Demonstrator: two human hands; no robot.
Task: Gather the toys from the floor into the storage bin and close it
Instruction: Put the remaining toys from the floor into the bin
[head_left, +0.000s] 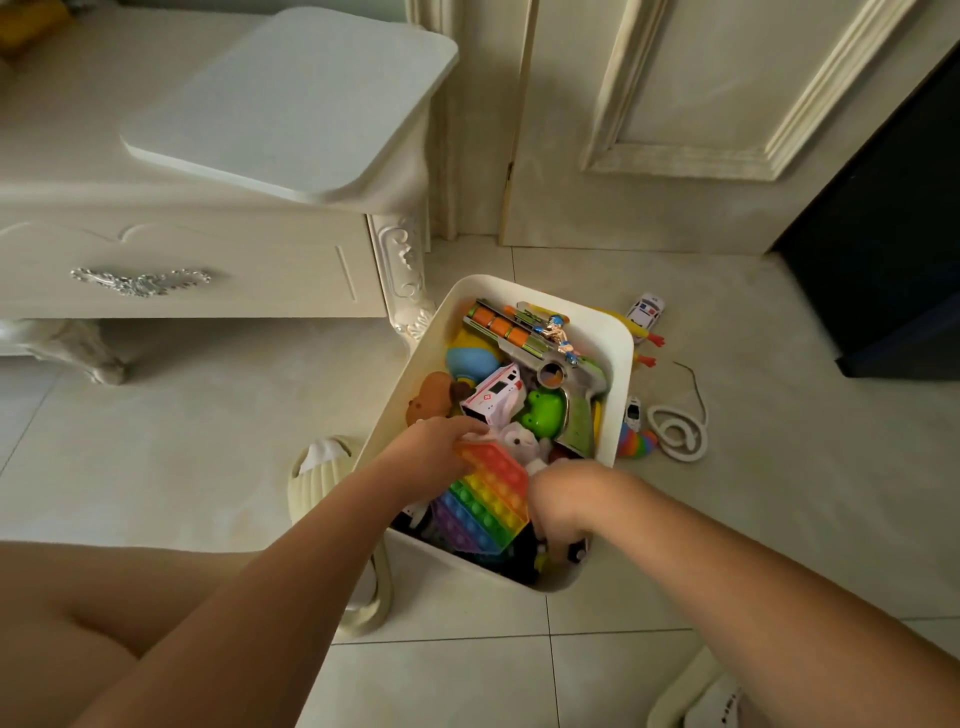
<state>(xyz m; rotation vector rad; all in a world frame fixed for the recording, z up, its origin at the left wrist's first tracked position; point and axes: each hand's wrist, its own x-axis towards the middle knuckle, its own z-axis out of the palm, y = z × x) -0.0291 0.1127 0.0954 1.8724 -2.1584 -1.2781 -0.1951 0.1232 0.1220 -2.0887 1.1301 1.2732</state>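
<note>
- Pinched by the left hand (441, 441) at its upper edge: rainbow pop toy (485, 499), long axis slanting toward lower right over the storage bin (621, 332).
- Right hand (563, 501) is curled at its right edge; grip cannot be told.

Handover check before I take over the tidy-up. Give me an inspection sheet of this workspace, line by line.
Surface: pale tiled floor, bare tiles around the bin.
Job's things: white storage bin open and nearly full; rainbow pop-it lying on top of the load; white flat lid resting on the cabinet.
Clutter: toy police car, small white car, rainbow spring toy on the floor right of the bin.
Grips: left hand on the pop-it; right hand reaching down into the bin, what it holds is hidden.
Cables: white coiled cord beside the bin.
Surroundings: cream cabinet, panelled door, slipper.
</note>
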